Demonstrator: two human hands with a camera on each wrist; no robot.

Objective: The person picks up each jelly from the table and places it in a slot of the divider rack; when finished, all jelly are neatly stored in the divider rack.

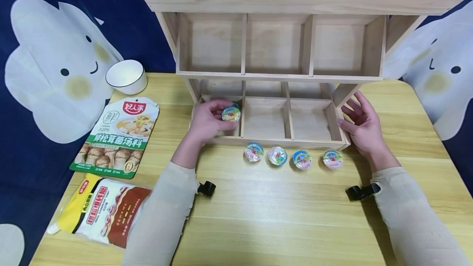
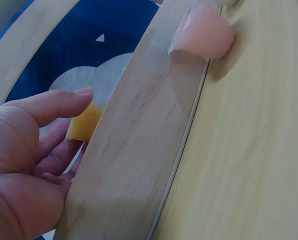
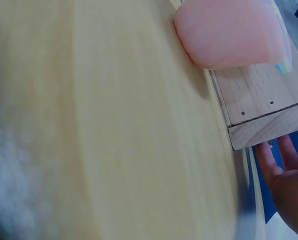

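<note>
My left hand (image 1: 211,119) pinches a small jelly cup (image 1: 230,114) with a printed lid between thumb and fingers, over the bottom-left compartment of a wooden shelf rack (image 1: 271,117). Its orange-yellow body (image 2: 84,123) shows in the left wrist view, partly behind the rack's front board. A bit of blue lid peeks out just behind it in the head view. My right hand (image 1: 363,124) rests at the rack's lower right side, thumb at the front corner and fingers loosely bent along the outside. Before the rack stand several jelly cups in a row, among them a pink one (image 3: 234,32).
Upper compartments (image 1: 277,44) of the rack overhang the lower row. On the left of the table (image 1: 281,216) are a white bowl (image 1: 127,78), a green-and-white mushroom packet (image 1: 117,136) and a yellow, white and brown bag (image 1: 101,210). Dark cloud-patterned cloth (image 1: 59,69) hangs behind.
</note>
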